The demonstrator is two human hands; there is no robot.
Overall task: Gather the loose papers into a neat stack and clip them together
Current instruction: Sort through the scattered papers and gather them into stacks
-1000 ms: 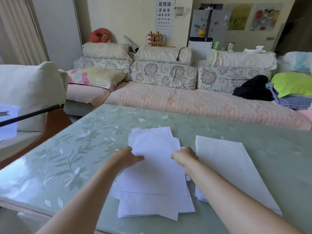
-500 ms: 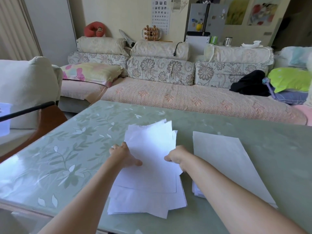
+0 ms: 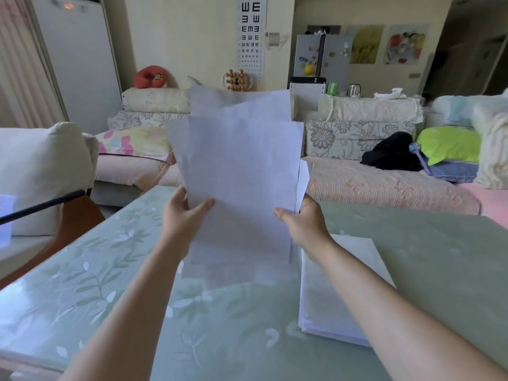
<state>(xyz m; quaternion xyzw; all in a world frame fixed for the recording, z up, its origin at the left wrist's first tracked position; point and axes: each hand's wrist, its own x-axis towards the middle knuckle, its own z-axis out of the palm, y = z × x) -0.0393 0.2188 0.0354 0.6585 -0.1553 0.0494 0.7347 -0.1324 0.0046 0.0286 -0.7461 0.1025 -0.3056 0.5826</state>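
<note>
Several loose white papers stand upright in the air above the table, their edges uneven and fanned at the top. My left hand grips their left edge, thumb across the front sheet. My right hand grips the right edge the same way. A second stack of white papers lies flat on the table to the right, partly under my right forearm. No clip is visible.
The green glass-topped table with a leaf pattern runs under my arms. A sofa with cushions and clothes stands behind it. A wooden chair with a white cushion sits at the left.
Both hands have lifted the spread papers off the table and raised them upright in front of me. The camera view has tilted upward.
</note>
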